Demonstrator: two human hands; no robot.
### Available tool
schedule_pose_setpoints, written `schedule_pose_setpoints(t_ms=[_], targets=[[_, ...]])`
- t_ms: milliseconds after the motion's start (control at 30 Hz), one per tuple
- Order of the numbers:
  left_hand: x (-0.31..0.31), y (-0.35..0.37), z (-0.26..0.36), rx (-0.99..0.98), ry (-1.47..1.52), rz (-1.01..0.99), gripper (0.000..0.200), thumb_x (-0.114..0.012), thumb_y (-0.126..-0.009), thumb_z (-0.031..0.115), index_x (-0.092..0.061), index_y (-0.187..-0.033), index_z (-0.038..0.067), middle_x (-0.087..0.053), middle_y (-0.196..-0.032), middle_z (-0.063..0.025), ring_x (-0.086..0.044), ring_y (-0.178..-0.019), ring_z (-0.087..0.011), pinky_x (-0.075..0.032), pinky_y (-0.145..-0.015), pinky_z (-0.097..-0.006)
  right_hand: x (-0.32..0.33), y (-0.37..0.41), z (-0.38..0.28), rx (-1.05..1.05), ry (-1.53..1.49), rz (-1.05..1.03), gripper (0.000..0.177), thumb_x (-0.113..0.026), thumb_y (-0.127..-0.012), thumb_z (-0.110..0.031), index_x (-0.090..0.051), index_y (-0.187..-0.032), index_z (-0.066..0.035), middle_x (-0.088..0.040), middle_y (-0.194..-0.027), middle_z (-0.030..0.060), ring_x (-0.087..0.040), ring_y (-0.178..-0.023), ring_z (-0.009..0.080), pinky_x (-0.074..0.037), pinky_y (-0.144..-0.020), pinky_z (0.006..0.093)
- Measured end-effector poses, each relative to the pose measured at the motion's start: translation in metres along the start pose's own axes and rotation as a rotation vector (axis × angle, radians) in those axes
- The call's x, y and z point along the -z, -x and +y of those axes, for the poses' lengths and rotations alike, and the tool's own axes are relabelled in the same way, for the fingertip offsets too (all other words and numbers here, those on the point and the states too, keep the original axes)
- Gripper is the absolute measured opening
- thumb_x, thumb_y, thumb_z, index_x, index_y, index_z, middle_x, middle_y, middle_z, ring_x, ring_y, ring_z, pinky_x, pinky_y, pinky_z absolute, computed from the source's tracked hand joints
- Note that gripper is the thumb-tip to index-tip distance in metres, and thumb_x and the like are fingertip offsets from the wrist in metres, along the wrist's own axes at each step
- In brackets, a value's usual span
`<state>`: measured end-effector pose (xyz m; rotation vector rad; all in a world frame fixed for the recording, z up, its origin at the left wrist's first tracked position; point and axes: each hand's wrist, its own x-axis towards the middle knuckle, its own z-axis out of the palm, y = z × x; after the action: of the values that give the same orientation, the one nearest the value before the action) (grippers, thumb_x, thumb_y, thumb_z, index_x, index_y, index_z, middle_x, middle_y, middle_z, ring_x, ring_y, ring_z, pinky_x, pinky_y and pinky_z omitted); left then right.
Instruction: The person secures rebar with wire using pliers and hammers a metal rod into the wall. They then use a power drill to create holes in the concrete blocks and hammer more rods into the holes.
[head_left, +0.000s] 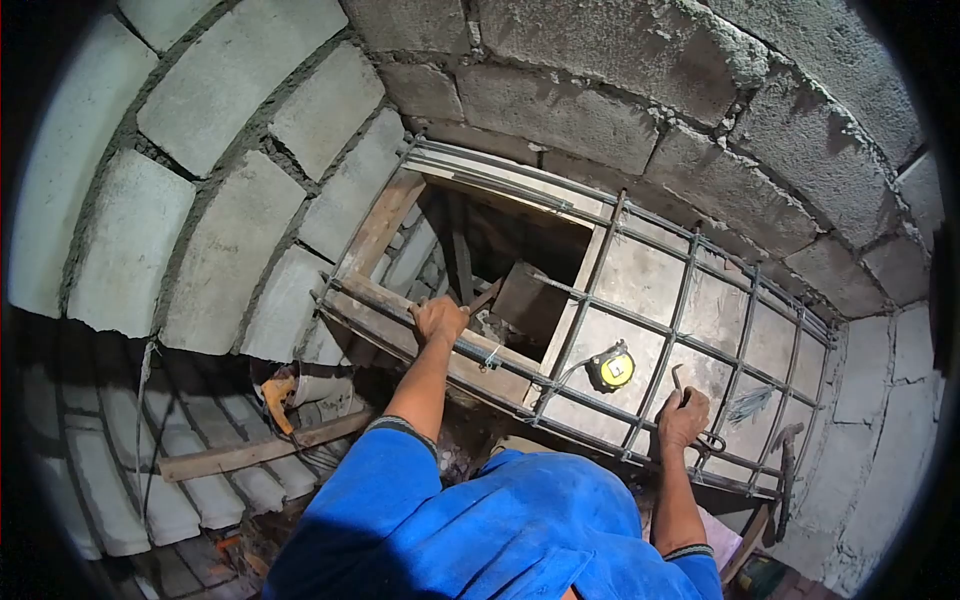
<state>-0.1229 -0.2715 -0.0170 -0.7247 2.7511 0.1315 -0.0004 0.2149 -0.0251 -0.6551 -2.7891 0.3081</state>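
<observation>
My left hand [441,318] is closed around the front edge bars of the frame, beside the square opening. A thin bent metal hook tool [678,374] sticks up out of my right hand [684,416], whose fingers are wrapped round it over the front part of the rebar grid [668,330]. Between the hands, a yellow and black tape measure [612,368] lies on the board under the grid. To the right of my right hand is a small bundle of thin tie wires [750,404].
Block walls [600,110] rise behind and at both sides. A dark hammer-like tool [787,480] hangs at the grid's right end. An orange power tool [279,400] and a wooden plank [262,446] are lower left. The frame's opening [500,250] drops to rubble below.
</observation>
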Motion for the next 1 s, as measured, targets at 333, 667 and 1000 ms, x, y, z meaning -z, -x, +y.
schedule_pose_setpoints(t_ms=[333, 667, 1000], targets=[[-0.0031, -0.0036, -0.0021, -0.006, -0.04, -0.006, 0.05, -0.069, -0.086, 0.052, -0.078, -0.102, 0.005, -0.073, -0.113, -0.016, -0.061, -0.117, -0.0306, -0.037, -0.103, -0.0436, -0.0029, 0.0011, 0.0003, -0.02, -0.006, -0.016, 0.029, -0.071, -0.087, -0.022, -0.066, -0.111, -0.007, -0.061, -0.118, 0.0103, -0.056, -0.116, 0.0307, -0.042, -0.096, 0.0471], [-0.0005, 0.0, -0.003, -0.018, 0.029, 0.01, 0.05, -0.07, -0.085, 0.05, -0.077, -0.101, 0.003, -0.073, -0.112, -0.0167, -0.063, -0.116, -0.0303, -0.036, -0.105, -0.0447, -0.0024, 0.0, 0.0004, -0.017, -0.025, -0.021, 0.029, -0.071, -0.086, -0.021, -0.066, -0.111, -0.005, -0.062, -0.116, 0.0116, -0.057, -0.115, 0.0319, -0.042, -0.096, 0.0471], [-0.0067, -0.0055, -0.0031, -0.005, 0.003, 0.005, 0.04, -0.071, -0.085, 0.047, -0.079, -0.098, 0.009, -0.075, -0.106, -0.0125, -0.062, -0.114, -0.0292, -0.037, -0.103, -0.047, -0.0036, 0.001, 0.0014, 0.0, -0.015, -0.017, 0.029, -0.071, -0.087, -0.022, -0.066, -0.111, -0.006, -0.062, -0.117, 0.0118, -0.057, -0.114, 0.0322, -0.043, -0.096, 0.0477]])
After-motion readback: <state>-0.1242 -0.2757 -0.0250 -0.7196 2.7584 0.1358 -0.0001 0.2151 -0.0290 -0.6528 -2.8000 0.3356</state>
